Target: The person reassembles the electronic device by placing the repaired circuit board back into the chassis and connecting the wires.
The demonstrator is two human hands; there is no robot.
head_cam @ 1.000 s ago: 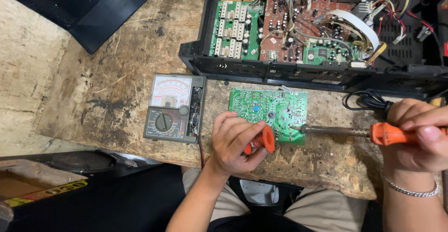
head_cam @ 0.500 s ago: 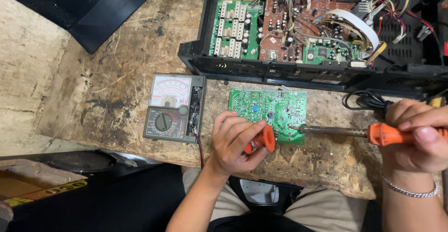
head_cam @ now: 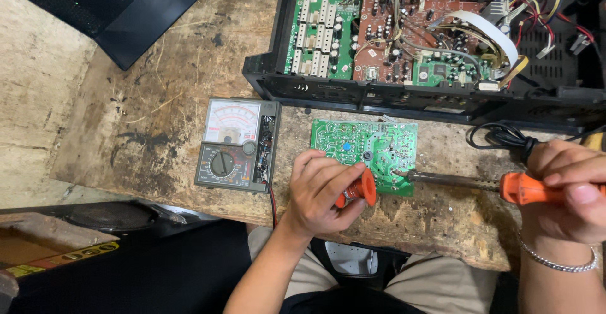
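- Left hand, lower centre, is curled around an orange solder spool, touching the near edge of the small green circuit board.
- Right hand, at the right edge, grips the orange-handled soldering iron; its tip meets the board's right part.
- Analog multimeter lies left of the board on the worn wooden bench.
- Opened black chassis fills the upper right.
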